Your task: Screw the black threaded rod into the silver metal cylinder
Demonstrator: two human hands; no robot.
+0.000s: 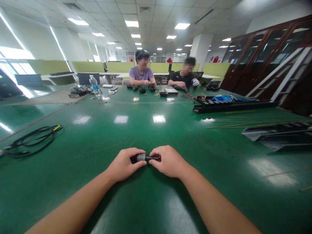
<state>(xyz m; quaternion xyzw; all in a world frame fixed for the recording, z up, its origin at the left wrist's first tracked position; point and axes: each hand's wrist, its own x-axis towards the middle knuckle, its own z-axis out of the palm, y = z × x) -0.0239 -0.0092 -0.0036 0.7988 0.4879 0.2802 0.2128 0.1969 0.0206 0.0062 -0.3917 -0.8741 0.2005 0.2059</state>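
Note:
A small dark cylindrical part [144,158] with a grey metal band lies between my two hands, just above the green table [156,133]. My left hand [123,164] is closed round its left end. My right hand [168,161] is closed round its thinner black right end. Both hands rest near the table's front middle, knuckles up, fingertips almost meeting. Most of the part is hidden by my fingers.
A coil of black cable [31,139] lies at the left. Black trays [280,135] and thin rods [243,124] lie at the right. A long black rail [231,105] sits further back. Two people sit at the far side with small parts and a water bottle [94,85].

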